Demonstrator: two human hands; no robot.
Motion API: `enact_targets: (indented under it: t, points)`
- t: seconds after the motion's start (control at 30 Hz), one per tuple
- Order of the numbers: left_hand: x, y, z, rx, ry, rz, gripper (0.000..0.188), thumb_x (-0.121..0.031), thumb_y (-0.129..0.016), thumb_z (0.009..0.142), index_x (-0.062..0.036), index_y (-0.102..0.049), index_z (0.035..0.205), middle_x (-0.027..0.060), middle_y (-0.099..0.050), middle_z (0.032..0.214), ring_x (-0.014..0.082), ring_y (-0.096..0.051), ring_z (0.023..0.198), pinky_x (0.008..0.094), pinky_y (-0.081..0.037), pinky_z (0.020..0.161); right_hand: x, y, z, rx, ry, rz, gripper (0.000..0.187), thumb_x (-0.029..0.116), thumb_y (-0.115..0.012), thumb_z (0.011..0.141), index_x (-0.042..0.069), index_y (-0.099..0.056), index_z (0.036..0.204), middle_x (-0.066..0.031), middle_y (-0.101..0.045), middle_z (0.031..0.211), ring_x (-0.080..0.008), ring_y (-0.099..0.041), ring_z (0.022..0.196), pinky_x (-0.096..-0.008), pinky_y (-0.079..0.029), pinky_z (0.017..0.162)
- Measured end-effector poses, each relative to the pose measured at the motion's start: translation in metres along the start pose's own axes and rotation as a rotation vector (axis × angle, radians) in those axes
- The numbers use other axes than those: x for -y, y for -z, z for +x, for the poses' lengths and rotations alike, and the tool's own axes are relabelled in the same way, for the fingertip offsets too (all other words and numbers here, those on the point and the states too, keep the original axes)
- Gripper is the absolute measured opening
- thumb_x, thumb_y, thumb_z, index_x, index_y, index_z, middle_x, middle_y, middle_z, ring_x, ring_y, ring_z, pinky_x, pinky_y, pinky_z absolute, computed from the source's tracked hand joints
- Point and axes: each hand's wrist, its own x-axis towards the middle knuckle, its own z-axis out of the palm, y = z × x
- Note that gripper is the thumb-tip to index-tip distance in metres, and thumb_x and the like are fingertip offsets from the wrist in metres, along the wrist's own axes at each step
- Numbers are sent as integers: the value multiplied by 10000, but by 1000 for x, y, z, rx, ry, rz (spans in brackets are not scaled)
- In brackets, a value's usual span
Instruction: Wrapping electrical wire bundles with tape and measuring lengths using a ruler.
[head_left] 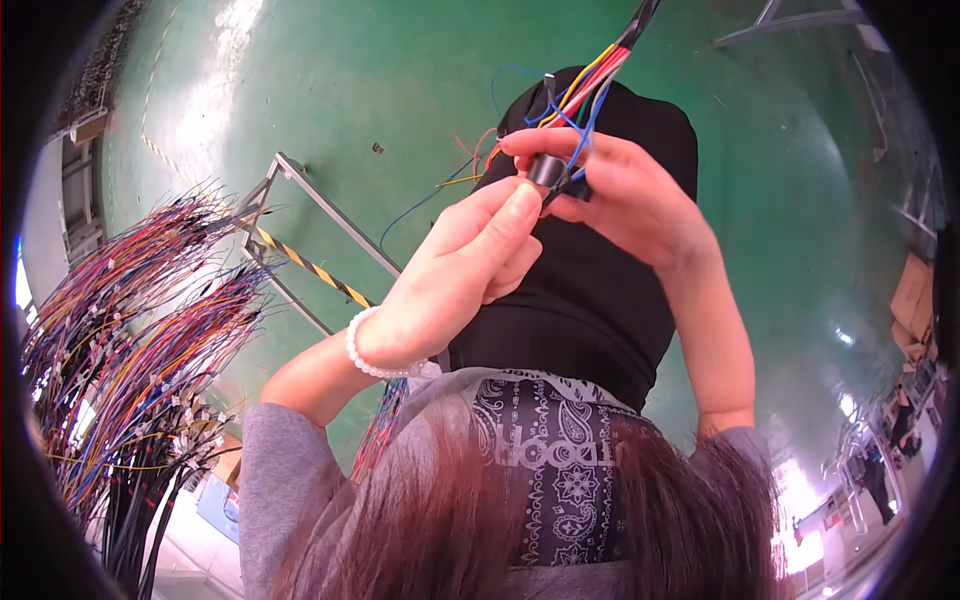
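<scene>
A wire harness [597, 77] with yellow, red, white and blue wires hangs down from the top edge, its upper part wrapped in black. Where the wires reach my hands there is a small black cylindrical piece [545, 170]; whether it is a tape roll or a connector I cannot tell. My left hand [475, 240] is closed, thumb and fingers pinching the near end of this piece. Curled round its other side, my right hand [635, 190] holds it, with blue wire crossing the fingers. Loose thin wires [430, 197] stick out to the left of the hands.
Thick bunches of coloured wires [150, 330] hang at the left beside a metal frame [330, 215]. A yellow-and-black striped bar [315, 268] runs close to my left forearm. Cardboard boxes [910, 295] stand at the far right. The floor [400, 90] is green.
</scene>
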Motion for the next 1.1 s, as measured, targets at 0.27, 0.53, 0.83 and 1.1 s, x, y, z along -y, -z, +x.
enact_targets:
  t: [0.27,0.53,0.83,1.1]
  points:
    - [8,2,-1,-219,-471,843,74,-120,-553,951,-55,-580,929,64,-454,580,155,-476,496,310,-381,487,32,8,-28,-125,-96,-271,440,241,-667,818,-56,-601,1135,-82,-626,1028,-148,-593,881,-256,-492,747]
    - [10,0,19,-139,-949,1219,72,-78,-606,889,-18,-567,895,133,-547,690,247,-576,623,352,-440,563,11,-11,-26,-240,-32,-222,494,311,-560,947,-44,-515,1287,-115,-618,1128,-157,-612,947,-285,-520,797]
    - [-5,-19,1,22,-105,180,282,-208,-414,1017,14,-578,961,-72,-375,644,11,-263,570,201,-201,506,19,8,-4,143,56,-81,532,227,-640,825,-56,-539,1264,-95,-600,1102,-72,-574,772,-206,-468,671]
    - [11,-4,12,-325,-818,1457,45,-53,-612,873,-23,-584,854,113,-602,628,298,-597,549,361,-447,487,47,-18,-50,-105,13,-61,575,317,-692,841,-79,-545,1232,-98,-640,989,-107,-571,820,-243,-498,685]
